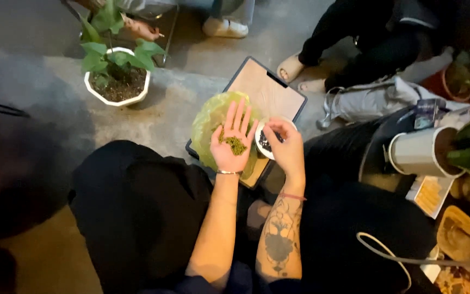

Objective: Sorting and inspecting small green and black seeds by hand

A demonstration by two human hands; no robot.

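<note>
Two bare hands work over a wooden board (270,90). Left hand (230,142) lies palm up, fingers spread, cradling small green pellets (235,145). Right hand (286,147), at its three o'clock, pinches dark bits above a white bowl (262,147). Green plastic bag (209,126) lies beneath; potted plant (116,73) sits at ten o'clock.

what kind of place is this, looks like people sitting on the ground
Probably a paved patio or yard where people work seated on a concrete floor. A potted plant in a white pot stands on it, other pots lie nearby, and the left hand cups small green bits over a board.
</note>
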